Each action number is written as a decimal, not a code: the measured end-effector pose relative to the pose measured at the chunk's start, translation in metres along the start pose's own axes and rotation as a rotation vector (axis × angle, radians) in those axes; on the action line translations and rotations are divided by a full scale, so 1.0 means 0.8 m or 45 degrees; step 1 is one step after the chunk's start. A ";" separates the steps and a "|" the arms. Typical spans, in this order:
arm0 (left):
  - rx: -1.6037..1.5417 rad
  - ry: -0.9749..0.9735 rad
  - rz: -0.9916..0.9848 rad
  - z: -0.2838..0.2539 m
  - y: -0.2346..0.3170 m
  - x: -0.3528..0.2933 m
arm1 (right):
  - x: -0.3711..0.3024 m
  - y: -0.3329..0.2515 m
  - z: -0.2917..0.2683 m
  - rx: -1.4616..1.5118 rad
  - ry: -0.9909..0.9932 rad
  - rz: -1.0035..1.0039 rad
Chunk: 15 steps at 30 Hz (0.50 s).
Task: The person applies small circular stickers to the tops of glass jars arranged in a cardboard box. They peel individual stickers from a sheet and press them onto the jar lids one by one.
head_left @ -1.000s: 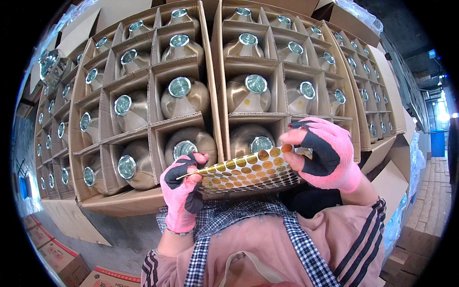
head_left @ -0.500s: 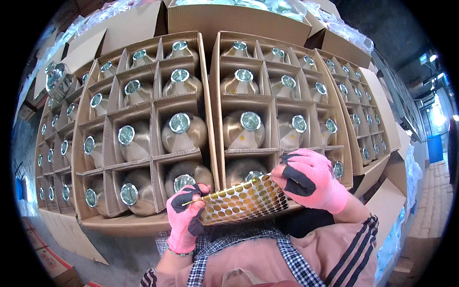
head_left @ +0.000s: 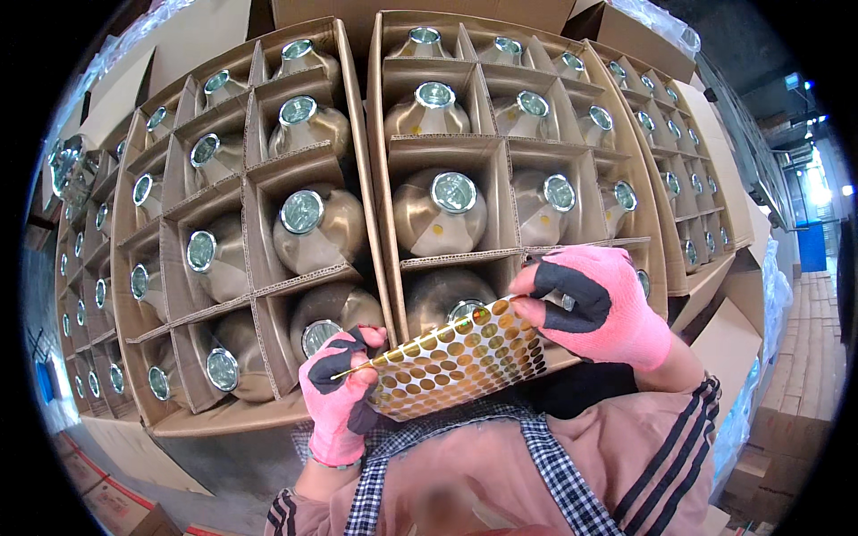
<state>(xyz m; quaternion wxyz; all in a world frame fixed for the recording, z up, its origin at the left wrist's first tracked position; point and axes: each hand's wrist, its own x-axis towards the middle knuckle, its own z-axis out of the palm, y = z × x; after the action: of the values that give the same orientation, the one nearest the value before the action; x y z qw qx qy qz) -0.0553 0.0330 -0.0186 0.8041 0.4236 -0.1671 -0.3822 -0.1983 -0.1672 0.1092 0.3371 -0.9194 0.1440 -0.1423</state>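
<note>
A sheet of round gold stickers (head_left: 447,366) on white backing is stretched between my hands, tilted, in front of two divided cartons. My left hand (head_left: 338,384), in a pink glove with dark patches, grips its left edge, and a thin yellowish strip pokes out past those fingers. My right hand (head_left: 608,308), gloved alike, pinches the upper right corner with thumb and finger; whether a loose sticker is in that pinch cannot be made out. Just beyond the sheet sits a round glass jar (head_left: 447,295). Farther back, another glass jar (head_left: 420,210) bears a small yellow dot.
The left carton (head_left: 357,152) and right carton (head_left: 377,134) hold several jars in cardboard compartments. Another filled carton (head_left: 684,282) stands at the right. One jar (head_left: 70,170) lies atop the far-left carton. Clear plastic wrap (head_left: 776,304) hangs at the right.
The cartons have shifted up and slightly left in the picture as the view tilted. Both hands keep their hold on the sheet, which slants a little more.
</note>
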 end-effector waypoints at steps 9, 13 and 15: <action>0.028 0.046 -0.011 0.009 0.007 0.003 | 0.001 0.004 -0.002 0.022 -0.053 -0.094; 0.094 0.050 -0.027 0.005 0.007 0.003 | -0.001 0.011 -0.005 -0.063 -0.091 -0.166; 0.087 0.056 -0.050 0.005 0.007 0.003 | 0.002 0.011 -0.001 -0.146 -0.007 -0.292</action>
<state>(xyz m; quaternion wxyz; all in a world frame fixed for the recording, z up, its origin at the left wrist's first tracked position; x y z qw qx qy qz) -0.0534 0.0310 -0.0122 0.7850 0.4622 -0.1541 -0.3826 -0.1990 -0.1748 0.1044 0.2657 -0.9480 0.0450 -0.1690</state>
